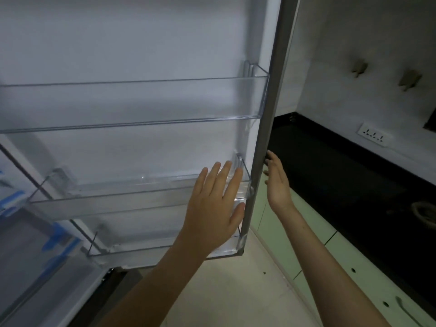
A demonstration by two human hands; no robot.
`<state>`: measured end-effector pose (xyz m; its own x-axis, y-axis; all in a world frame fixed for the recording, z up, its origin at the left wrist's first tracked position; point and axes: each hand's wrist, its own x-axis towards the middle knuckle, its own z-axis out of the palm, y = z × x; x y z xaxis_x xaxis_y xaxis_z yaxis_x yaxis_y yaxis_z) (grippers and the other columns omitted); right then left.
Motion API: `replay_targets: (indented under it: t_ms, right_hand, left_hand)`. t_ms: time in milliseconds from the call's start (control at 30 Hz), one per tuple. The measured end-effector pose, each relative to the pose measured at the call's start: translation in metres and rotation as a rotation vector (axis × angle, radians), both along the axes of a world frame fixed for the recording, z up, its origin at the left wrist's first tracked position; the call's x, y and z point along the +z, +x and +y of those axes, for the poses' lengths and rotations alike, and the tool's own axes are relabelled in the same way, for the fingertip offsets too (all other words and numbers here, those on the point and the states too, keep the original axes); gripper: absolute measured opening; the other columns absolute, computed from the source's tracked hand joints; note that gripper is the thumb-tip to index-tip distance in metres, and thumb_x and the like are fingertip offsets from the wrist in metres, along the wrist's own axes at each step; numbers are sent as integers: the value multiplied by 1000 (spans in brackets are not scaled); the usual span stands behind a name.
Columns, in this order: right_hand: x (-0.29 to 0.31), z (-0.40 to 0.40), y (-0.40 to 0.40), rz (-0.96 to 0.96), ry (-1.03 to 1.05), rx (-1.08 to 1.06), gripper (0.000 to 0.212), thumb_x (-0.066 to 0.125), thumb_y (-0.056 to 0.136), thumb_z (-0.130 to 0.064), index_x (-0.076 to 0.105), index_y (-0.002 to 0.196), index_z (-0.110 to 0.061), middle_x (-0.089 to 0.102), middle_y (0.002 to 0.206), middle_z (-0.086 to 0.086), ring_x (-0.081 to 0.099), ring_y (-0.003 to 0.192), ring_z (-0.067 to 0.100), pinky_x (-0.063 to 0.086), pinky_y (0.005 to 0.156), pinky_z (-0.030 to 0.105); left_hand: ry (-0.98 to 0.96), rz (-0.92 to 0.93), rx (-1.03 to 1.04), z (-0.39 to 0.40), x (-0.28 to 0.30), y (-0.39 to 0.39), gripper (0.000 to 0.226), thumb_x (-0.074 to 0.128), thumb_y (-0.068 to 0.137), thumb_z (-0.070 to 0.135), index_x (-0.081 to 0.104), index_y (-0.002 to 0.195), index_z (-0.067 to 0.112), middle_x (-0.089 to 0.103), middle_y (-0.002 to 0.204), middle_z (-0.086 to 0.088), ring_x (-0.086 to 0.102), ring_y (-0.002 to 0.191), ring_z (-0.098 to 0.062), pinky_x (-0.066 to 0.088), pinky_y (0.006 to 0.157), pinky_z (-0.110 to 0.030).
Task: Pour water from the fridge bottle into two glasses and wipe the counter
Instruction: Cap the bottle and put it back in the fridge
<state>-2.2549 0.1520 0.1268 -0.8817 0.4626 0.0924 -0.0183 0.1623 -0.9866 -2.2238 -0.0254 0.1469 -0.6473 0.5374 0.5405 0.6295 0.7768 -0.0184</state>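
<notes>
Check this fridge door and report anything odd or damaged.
Nothing looks damaged or spilled. Blue tape strips are stuck on parts inside the fridge at lower left, like packing tape never removed. The clear door shelves hold nothing visible.

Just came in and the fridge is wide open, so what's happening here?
A person stands at the open fridge door. The left hand lies flat, fingers straight, against the clear middle door shelf; the right hand is open at the door's outer edge. The door shelves in view look empty, and no bottle or glasses show. The dark counter lies to the right.
</notes>
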Motion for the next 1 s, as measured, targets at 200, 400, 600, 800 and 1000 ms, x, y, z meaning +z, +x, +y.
replay_targets:
  t_ms: [200, 400, 600, 800, 1000]
  right_hand:
    - [-1, -11, -19, 63, -167, 24, 41, 23, 107, -33, 44, 141, -29, 53, 132, -9, 51, 112, -3, 36, 113, 38]
    - [-8, -17, -13, 67, -190, -26, 44, 28, 103, -37, 45, 143, -28, 56, 136, -1, 52, 123, 12, 37, 112, 45]
    - [-9, -17, 24, 99, -130, -18, 41, 27, 106, -30, 40, 145, -28, 52, 138, -7, 49, 125, 5, 35, 113, 39]
    - [-10, -6, 61, 134, -54, 42, 49, 27, 103, -46, 26, 150, -34, 37, 151, -5, 35, 137, 7, 27, 118, 39]
    - [-3, -18, 95, 179, -90, 202, 56, 27, 104, -44, 22, 154, -19, 33, 155, -5, 32, 139, 4, 21, 121, 37]
  left_hand:
    - [-21, -36, 41, 7, -8, -8, 60, 35, 89, 51, 56, 130, 12, 63, 127, -10, 58, 118, -31, 38, 103, -52]
    - [26, -26, 35, 6, -9, 3, 56, 43, 87, 49, 60, 125, 13, 68, 115, -7, 63, 107, -28, 41, 100, -47]
    - [45, -24, 0, -8, -14, 30, 49, 43, 91, 48, 56, 125, 15, 66, 119, -6, 61, 110, -28, 36, 105, -48]
    - [104, 22, -44, -35, -18, 72, 44, 32, 98, 47, 46, 128, 17, 65, 121, -8, 60, 114, -29, 42, 101, -53]
    - [157, 70, -88, -69, -21, 112, 39, 37, 97, 41, 49, 124, 15, 66, 117, -10, 54, 115, -25, 36, 106, -48]
